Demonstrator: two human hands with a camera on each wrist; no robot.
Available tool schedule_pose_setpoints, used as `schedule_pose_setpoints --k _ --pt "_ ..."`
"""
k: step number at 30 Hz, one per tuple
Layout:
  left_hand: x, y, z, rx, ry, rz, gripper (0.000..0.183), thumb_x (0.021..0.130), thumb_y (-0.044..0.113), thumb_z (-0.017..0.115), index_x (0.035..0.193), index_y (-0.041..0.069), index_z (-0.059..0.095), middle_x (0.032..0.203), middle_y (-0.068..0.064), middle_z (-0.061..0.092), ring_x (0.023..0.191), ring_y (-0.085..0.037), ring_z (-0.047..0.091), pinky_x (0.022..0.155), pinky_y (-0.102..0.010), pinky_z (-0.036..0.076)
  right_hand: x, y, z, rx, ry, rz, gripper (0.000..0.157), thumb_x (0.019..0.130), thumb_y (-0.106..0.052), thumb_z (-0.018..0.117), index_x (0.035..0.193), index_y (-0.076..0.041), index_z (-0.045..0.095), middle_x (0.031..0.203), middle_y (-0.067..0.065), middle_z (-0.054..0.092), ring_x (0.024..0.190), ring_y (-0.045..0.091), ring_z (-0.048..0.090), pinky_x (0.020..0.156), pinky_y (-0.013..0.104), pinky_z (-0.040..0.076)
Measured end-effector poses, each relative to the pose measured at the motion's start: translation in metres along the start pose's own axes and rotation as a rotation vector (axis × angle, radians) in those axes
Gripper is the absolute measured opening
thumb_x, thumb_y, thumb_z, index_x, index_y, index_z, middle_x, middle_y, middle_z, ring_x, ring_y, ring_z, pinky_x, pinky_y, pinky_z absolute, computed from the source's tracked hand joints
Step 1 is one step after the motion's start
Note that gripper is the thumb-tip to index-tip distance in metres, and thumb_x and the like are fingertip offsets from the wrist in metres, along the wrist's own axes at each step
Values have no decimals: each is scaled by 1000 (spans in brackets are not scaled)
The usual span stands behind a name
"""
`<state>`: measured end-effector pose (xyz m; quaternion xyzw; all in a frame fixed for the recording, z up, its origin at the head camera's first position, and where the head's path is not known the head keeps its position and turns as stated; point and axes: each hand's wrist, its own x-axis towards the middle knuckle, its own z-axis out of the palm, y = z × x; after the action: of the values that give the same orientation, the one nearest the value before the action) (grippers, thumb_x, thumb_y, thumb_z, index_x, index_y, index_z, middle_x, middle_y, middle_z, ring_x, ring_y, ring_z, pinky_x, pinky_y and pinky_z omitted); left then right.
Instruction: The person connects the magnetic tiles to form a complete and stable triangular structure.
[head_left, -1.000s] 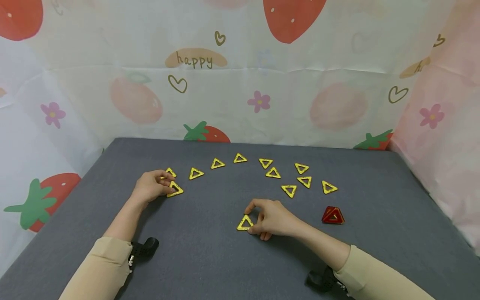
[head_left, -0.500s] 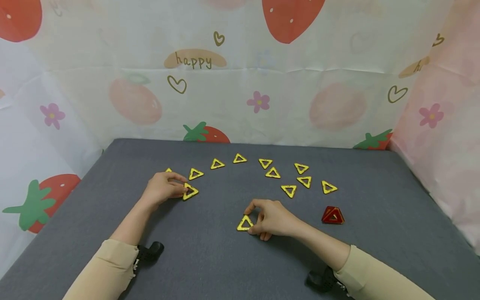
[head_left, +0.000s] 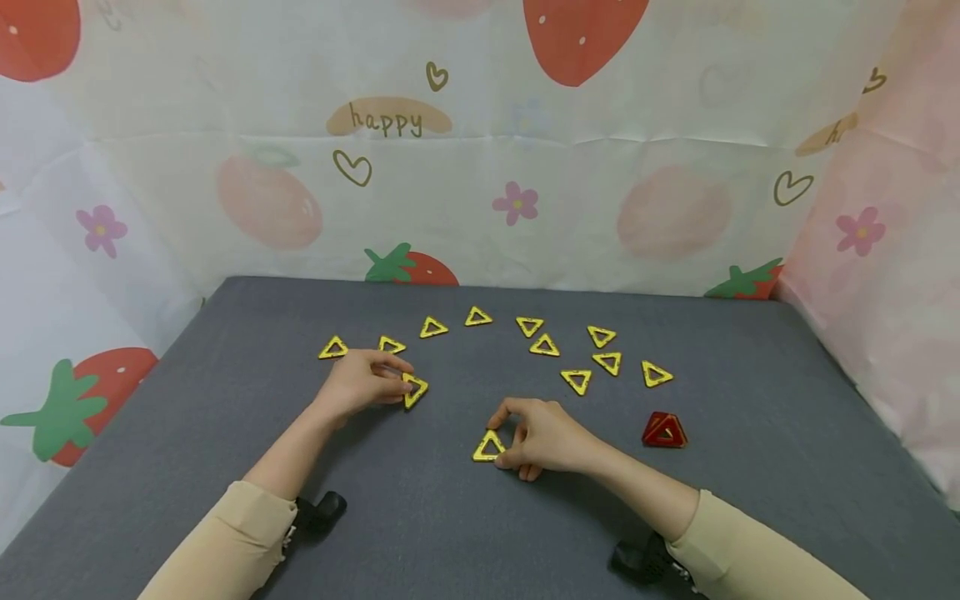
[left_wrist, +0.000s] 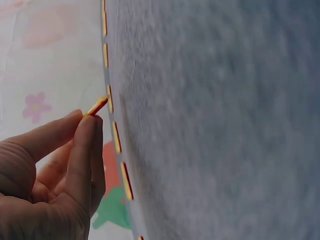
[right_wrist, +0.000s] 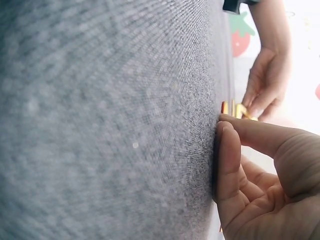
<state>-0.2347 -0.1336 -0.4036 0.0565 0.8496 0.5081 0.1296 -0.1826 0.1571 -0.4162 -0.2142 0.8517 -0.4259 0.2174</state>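
Note:
My left hand point(head_left: 363, 385) pinches a yellow triangular tile point(head_left: 417, 396) with a hollow middle between thumb and fingers. In the left wrist view this tile point(left_wrist: 96, 106) shows a red edge and tilts above the table. My right hand point(head_left: 553, 437) pinches another yellow triangular tile point(head_left: 486, 457) that lies on the table, thumb at its lower right corner and forefinger at its top. From the right wrist camera, the right fingers point(right_wrist: 231, 155) sit low against the cloth and largely hide that tile. Beyond them appears the left hand point(right_wrist: 267, 82) with its tile.
Several yellow triangular tiles lie in a loose arc along the back, from a left one point(head_left: 327, 355) to a right one point(head_left: 660, 382). Red triangular tiles point(head_left: 652, 430) overlap at the right. The grey table point(head_left: 420, 525) meets a printed curtain point(head_left: 570, 250) behind.
My left hand has carried its yellow triangular tile rightward, from beside the leftmost tile toward the middle, and the tile has turned. The right hand and its tile stay in place.

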Motion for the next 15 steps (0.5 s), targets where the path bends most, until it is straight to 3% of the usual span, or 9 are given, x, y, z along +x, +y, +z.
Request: schedule_pose_setpoints --k 15 --pt "-7 11 33 -90 -160 38 29 88 10 73 114 -3 69 103 -17 75 83 -11 72 81 -34 61 2 0 0 6 0 24 38 81 -12 80 115 -9 64 66 6 71 51 15 66 51 31 57"
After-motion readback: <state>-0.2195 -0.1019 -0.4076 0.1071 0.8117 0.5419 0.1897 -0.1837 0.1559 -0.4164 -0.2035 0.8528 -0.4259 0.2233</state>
